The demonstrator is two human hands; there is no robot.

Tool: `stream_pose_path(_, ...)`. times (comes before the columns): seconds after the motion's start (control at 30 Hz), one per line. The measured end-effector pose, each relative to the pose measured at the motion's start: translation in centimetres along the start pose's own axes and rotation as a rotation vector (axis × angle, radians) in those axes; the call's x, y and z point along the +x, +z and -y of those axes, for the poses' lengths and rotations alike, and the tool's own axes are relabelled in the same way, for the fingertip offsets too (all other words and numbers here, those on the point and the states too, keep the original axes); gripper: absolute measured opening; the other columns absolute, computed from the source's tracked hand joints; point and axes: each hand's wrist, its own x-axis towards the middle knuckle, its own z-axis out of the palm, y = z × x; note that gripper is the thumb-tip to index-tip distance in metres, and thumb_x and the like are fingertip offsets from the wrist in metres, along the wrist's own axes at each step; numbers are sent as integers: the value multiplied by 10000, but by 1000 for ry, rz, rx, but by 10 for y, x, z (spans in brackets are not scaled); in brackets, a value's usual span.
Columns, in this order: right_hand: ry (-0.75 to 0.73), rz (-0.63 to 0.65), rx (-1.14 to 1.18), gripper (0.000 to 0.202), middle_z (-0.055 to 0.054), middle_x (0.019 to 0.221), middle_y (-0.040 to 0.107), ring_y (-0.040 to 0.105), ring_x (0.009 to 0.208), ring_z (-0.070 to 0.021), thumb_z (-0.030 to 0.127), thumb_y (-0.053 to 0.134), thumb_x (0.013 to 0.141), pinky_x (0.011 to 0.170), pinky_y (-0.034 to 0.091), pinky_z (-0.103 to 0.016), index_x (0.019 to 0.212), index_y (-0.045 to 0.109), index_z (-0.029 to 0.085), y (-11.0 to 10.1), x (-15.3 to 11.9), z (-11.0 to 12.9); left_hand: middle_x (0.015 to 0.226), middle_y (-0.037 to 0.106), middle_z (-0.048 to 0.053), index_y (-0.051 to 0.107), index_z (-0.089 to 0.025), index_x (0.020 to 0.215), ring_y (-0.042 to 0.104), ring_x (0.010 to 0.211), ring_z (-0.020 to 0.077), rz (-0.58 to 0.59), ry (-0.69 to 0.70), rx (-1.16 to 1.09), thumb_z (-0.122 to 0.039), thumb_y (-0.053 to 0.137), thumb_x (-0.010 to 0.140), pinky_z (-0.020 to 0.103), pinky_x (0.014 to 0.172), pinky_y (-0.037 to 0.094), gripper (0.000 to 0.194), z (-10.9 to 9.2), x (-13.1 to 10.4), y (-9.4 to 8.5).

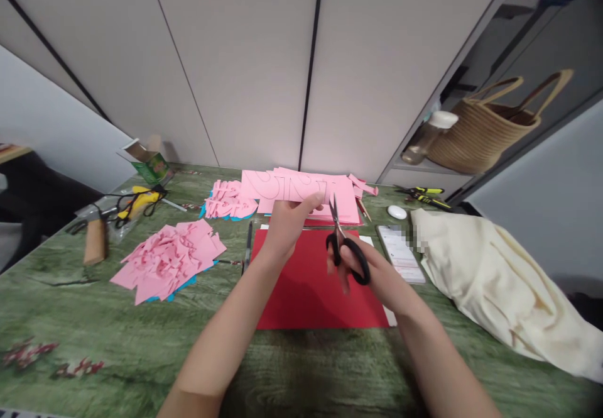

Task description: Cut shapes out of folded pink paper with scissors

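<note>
Left hand (301,215) pinching pink paper (277,187) with drawn outlines. Right hand (360,262) gripping scissors (335,215), blades near left hand. Red sheet (311,298) below both.

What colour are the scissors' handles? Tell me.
The handles are black, seen best in the head view.

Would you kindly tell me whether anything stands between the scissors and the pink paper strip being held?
No other object visibly does, though the left hand, its thumb on the pink paper strip, is close to the scissors in the right hand.
</note>
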Motion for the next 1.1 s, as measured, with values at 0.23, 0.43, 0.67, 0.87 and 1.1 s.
stream_pose_path(0.23, 31, 12, -11, 332, -5, 732, 565, 506, 462, -82, 506, 424, 881, 471, 385, -232, 792, 432, 185, -8, -1, 4, 648, 617, 7, 620, -153, 647, 571, 667, 132, 20, 23, 27, -260, 651, 663, 261, 672, 435, 112, 2, -3, 6)
stream_pose_path(0.43, 16, 30, -11, 354, -10, 744, 563, 493, 454, -74, 525, 420, 874, 460, 367, -225, 858, 465, 174, -19, -11, 15, 637, 617, 3, 622, -148, 647, 575, 664, 128, -34, 42, 37, -264, 664, 664, 252, 670, 436, 124, 5, 0, 4)
stream_pose_path(0.67, 45, 36, -29, 340, 3, 720, 558, 484, 439, -63, 513, 425, 878, 433, 360, -208, 817, 444, 179, -16, -5, 11, 635, 621, 1, 627, -153, 651, 572, 650, 126, -5, 28, 74, -283, 661, 674, 246, 660, 436, 137, 4, -3, 7)
stream_pose_path(0.87, 32, -11, 20, 352, 4, 726, 558, 484, 424, -63, 526, 415, 876, 435, 358, -220, 810, 429, 181, -16, 0, 5, 722, 657, 20, 652, -148, 745, 594, 725, 147, 83, 1, 41, -274, 655, 684, 276, 734, 449, 140, 9, -10, 13)
stream_pose_path(1.1, -9, -79, 21, 357, 2, 762, 552, 489, 455, -76, 545, 397, 873, 471, 384, -244, 816, 406, 192, -12, 3, 1, 868, 693, 59, 661, -138, 863, 611, 837, 180, 126, -71, 4, -286, 641, 699, 288, 788, 442, 222, 12, -15, 18)
